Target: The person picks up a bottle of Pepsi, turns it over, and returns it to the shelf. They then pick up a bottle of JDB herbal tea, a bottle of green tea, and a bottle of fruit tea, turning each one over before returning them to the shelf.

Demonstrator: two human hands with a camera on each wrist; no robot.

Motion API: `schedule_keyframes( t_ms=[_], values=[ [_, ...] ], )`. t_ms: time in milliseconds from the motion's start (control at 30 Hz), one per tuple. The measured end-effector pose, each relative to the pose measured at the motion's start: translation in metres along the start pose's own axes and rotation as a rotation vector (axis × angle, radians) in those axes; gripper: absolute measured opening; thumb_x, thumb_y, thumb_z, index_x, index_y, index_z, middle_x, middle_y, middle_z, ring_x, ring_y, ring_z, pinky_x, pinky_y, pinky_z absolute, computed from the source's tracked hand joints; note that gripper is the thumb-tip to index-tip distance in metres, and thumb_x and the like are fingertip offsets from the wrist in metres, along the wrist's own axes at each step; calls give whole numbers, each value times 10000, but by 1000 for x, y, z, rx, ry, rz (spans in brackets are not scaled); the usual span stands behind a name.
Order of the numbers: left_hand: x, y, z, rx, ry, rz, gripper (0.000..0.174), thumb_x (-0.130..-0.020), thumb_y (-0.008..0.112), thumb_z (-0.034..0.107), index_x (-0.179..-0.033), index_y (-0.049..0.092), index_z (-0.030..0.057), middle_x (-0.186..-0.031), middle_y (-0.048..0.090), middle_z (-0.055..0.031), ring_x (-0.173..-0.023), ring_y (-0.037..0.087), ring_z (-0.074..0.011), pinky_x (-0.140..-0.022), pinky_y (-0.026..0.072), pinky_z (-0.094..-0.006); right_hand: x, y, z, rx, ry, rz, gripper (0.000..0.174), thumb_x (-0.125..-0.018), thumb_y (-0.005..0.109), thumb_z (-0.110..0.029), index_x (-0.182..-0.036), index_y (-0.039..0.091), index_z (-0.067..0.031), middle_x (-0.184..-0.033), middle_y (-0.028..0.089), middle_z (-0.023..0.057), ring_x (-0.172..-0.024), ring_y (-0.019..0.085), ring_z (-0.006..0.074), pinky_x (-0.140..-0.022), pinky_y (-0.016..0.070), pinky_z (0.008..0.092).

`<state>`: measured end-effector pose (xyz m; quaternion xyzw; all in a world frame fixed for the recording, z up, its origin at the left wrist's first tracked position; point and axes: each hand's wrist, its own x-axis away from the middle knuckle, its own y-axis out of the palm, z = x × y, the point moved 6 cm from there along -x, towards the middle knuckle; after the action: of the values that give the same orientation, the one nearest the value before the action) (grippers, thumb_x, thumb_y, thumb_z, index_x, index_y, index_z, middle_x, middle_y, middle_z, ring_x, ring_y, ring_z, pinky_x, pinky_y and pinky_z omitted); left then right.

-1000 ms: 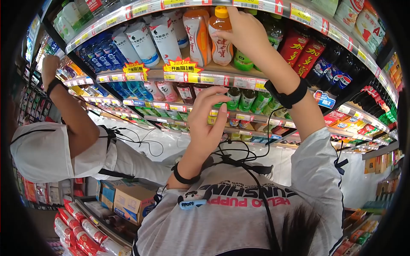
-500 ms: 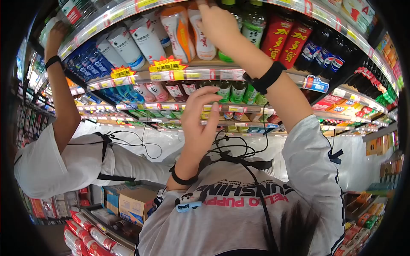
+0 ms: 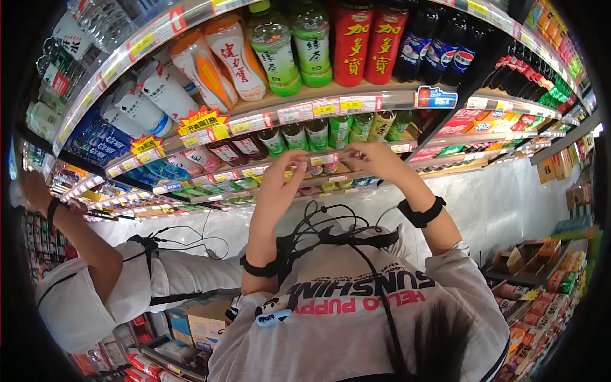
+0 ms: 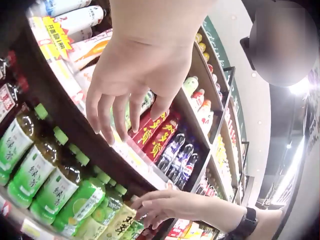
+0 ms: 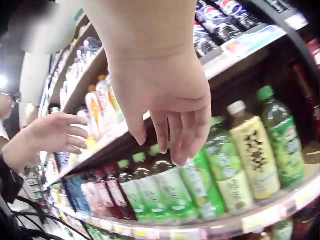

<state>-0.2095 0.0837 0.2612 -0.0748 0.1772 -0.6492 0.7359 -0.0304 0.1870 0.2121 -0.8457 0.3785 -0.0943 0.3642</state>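
My left hand (image 3: 280, 181) hangs in front of the shelves with its fingers loosely bent and nothing in them. Level with it, to the right, is my right hand (image 3: 382, 162), also empty, palm down in the right wrist view. Behind and above them, an orange-and-white bottle (image 3: 237, 57) stands on the upper shelf beside a similar orange bottle (image 3: 202, 67). Green tea bottles (image 3: 273, 54) come just right of these. Nearest to my right hand is a lower row of green-labelled bottles (image 5: 165, 187), overlapped by its fingertips in the right wrist view.
Red bottles (image 3: 353, 44) and dark cola bottles (image 3: 439, 48) fill the upper shelf's right part. A price-tag rail (image 3: 299, 113) runs along its edge. At left another person (image 3: 89, 280) reaches toward shelves. Black cables (image 3: 318, 219) dangle before my body. Cardboard boxes (image 3: 207, 325) stand behind.
My right hand has left the orange-capped bottle on the upper shelf and come down beside my left hand. The head view has shifted right. The other person's arm rose, then lowered.
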Motion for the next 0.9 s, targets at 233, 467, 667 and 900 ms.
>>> schedule_keyframes(
  t_ms=[233,467,667,900],
  values=[
    [-17,71,-38,15,-124,-231,223,-872,522,164,-1055,537,38,-966,593,-84,-908,566,-158,-796,436,-268,49,-47,177,116,374,364,412,-719,643,-266,-1020,558,3,-893,624,190,-815,621,292,-723,478,347],
    [-12,128,-31,26,-51,-344,233,-871,525,166,-1057,524,25,-942,579,-64,-861,557,-137,-758,449,-273,22,-91,216,43,466,553,703,-608,767,-212,-1174,411,4,-1008,604,146,-933,588,270,-809,453,323],
    [-1,119,-11,-55,-44,-306,243,-870,522,159,-1083,518,43,-927,591,-90,-864,571,-158,-713,464,-287,-22,-72,288,-100,408,452,771,-572,798,-229,-1191,390,-18,-1009,600,161,-941,586,297,-795,466,337],
    [2,100,-13,-29,-45,-149,259,-840,537,184,-1049,525,32,-907,602,-121,-858,584,-251,-756,445,-326,16,-77,239,-8,300,605,736,-579,789,-179,-1159,350,-62,-1019,577,158,-942,576,318,-811,449,376]
  ],
)
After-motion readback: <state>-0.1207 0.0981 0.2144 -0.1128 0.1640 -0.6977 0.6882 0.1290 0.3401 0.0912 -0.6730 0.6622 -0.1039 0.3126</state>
